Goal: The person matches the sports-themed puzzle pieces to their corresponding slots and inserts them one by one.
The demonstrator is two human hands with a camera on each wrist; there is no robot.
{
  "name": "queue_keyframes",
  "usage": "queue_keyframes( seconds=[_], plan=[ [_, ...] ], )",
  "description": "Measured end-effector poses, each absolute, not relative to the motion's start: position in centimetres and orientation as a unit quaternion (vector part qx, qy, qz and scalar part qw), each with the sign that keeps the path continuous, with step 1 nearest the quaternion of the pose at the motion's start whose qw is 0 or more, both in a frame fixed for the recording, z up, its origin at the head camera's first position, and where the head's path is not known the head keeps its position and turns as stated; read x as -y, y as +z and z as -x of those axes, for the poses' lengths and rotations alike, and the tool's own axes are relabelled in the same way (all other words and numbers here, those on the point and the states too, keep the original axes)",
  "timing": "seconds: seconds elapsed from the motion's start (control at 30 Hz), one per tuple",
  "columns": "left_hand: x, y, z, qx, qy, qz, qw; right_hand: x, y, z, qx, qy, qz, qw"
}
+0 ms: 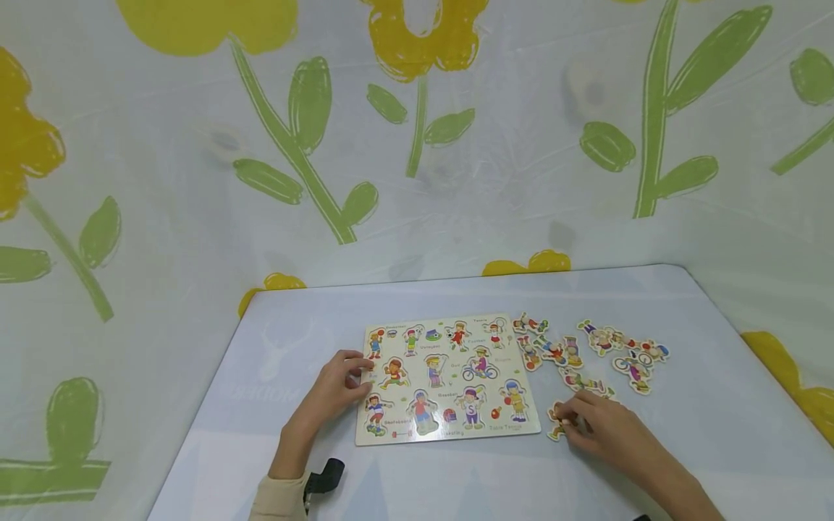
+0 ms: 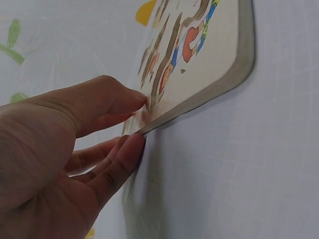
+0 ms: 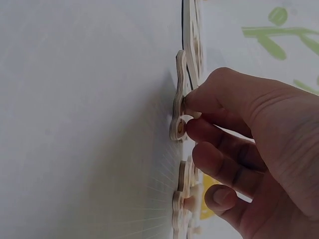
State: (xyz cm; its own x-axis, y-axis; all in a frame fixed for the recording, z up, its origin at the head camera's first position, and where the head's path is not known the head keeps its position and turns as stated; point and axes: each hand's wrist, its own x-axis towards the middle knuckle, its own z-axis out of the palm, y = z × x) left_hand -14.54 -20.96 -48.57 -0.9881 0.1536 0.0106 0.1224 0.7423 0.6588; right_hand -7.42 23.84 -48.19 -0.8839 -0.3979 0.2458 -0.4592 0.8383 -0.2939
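In the head view a wooden picture puzzle board lies flat, printed with children playing sports. At its left edge my left hand touches with thumb and fingertips; in the left wrist view the thumb lies on the board's printed face, the other fingertips by the edge. My right hand, off the board's lower right corner, pinches a small figure-shaped puzzle piece between thumb and forefinger. The right wrist view shows this puzzle piece edge-on, close over the table, its other fingers loosely bent.
Several loose figure pieces lie right of the board, among them a cyclist piece and a piece just beyond the right hand. The white table backs onto a flower-printed curtain. A black wrist device sits by the left sleeve.
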Motion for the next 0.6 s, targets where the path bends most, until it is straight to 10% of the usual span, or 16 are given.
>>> queue_keyframes(
  seconds=[0.6],
  plan=[
    [20.87, -48.79, 14.65, -0.932, 0.354, -0.071, 0.023, -23.42, -47.42, 7.88, 0.961, 0.166, -0.207, 0.083]
  ],
)
